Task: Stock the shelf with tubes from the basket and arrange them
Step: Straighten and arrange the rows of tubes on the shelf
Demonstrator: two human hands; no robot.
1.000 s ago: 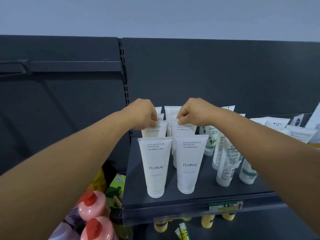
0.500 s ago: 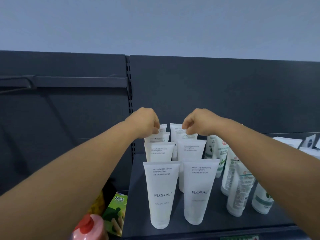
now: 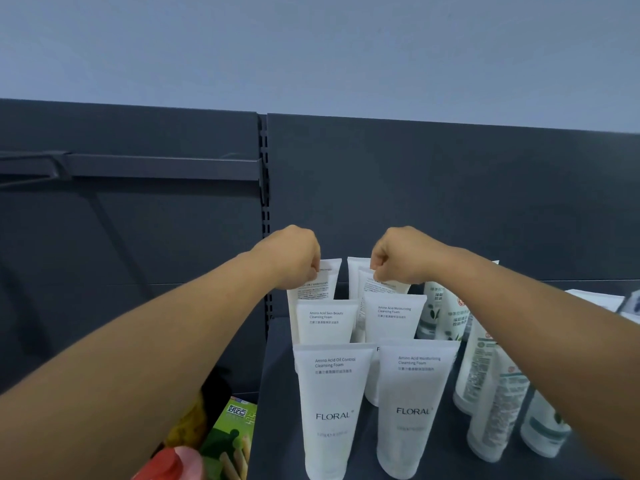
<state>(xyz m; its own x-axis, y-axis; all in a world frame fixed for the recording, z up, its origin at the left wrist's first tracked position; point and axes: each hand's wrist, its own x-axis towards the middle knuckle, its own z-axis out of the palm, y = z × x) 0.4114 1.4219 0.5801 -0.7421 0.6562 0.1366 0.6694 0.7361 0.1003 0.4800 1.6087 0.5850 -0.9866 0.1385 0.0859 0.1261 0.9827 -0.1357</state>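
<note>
Both arms out over the dark grey metal shelf, reaching to the rear of two files of white plastic FLORAL tubes. Left hand curled, fingertips pinching the flat crimped top of the left rear tube; right hand curled likewise, nipping the top of the right rear tube. Compared with a second back: fists parted a little wider, back tubes drawn straighter into line behind their fronts, camera tipped upward so less of the shelf edge showing. Reads as arranging rather than fetching, with the two files nearly squared up. Tubes standing on their caps, long axis upright, crimped seal up, printed faces forward; the two pinched ones leaning slightly back, though hard to be sure behind the knuckles. Green-printed white tubes crowded just right of the files. Green snack box and red-capped pink bottle lower left, possibly in the basket, itself not visible.
</note>
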